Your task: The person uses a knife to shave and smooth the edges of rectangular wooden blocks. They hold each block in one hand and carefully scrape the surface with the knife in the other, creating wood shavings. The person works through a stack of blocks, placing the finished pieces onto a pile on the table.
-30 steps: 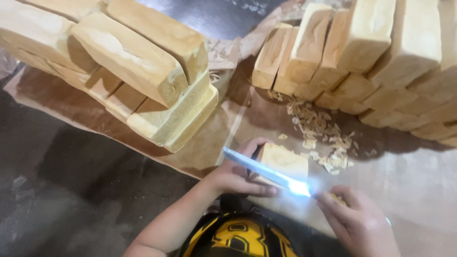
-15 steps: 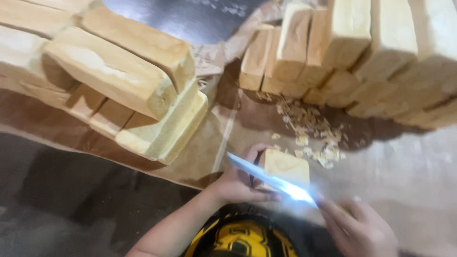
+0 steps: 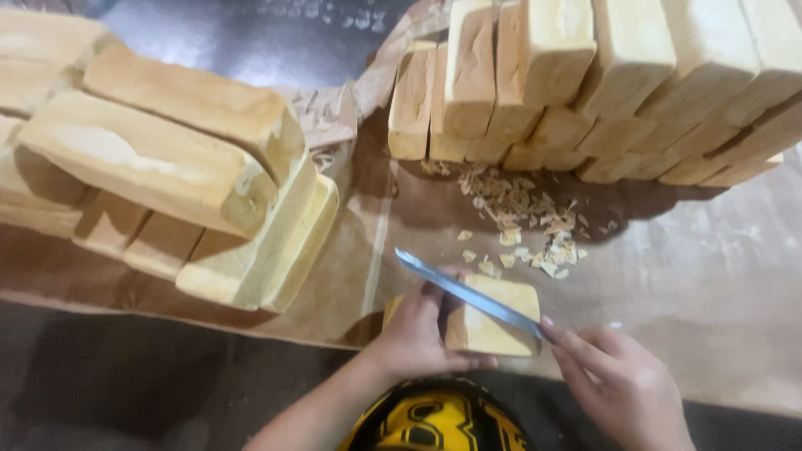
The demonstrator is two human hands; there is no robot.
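A pale yellow loaf-shaped block (image 3: 493, 321) lies on brown paper (image 3: 685, 276) near the front edge. My left hand (image 3: 413, 334) grips its left end and holds it in place. My right hand (image 3: 618, 384) holds the handle of a long steel knife (image 3: 464, 291), whose blade lies across the top of the block and points up and to the left. Small yellow shavings (image 3: 522, 225) are scattered just beyond the block.
A stack of long tan loaves (image 3: 167, 167) fills the left side. A second pile of similar loaves (image 3: 601, 83) stands at the back right. Dark metal surface (image 3: 225, 42) shows behind, and a yellow and black garment (image 3: 434, 422) is at the bottom.
The view has shifted and drawn nearer. The knife blade has swung slightly and now rests lower across the block. Both hands stay on the block and the knife.
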